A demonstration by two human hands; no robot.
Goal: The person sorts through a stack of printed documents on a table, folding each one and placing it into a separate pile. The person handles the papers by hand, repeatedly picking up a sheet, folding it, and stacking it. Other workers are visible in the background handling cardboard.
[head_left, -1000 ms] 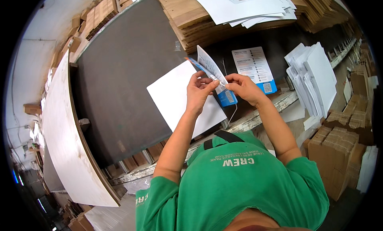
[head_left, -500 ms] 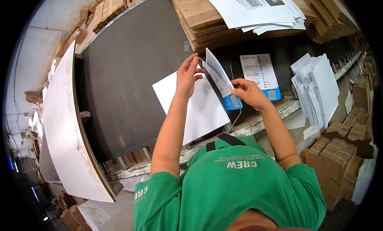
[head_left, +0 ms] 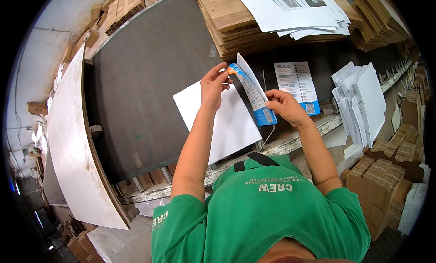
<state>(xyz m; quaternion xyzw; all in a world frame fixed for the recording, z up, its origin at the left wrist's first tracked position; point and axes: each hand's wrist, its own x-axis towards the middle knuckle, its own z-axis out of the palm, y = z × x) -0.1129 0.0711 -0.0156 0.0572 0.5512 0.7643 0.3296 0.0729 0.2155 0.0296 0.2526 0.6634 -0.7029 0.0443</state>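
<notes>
A thin stack of blue-and-white printed leaflets [head_left: 257, 96] stands tilted between my hands. My right hand [head_left: 287, 108] grips its near right edge, thumb against fingers. At the far end, the thumb and fingertips of my left hand [head_left: 213, 86] pinch the corner of the top leaflet and curl it back, so a blue and orange patch shows. Beneath my left forearm lies a blank white sheet [head_left: 231, 126] on the dark work surface. Another leaflet [head_left: 295, 83] of the same kind rests flat just beyond my right hand.
Flat cardboard pieces [head_left: 227, 13] are piled at the far side, with printed white sheets [head_left: 290, 17] on top. A stack of white papers [head_left: 363, 101] stands at the right edge. Bundled cardboard [head_left: 377, 186] sits lower right. A pale curved board [head_left: 68, 140] borders the dark belt-like surface [head_left: 145, 81] on the left.
The top leaflet's far corner has curled further back in my left hand, bringing its blue and orange patch into sight. Both hands have stayed nearly in place.
</notes>
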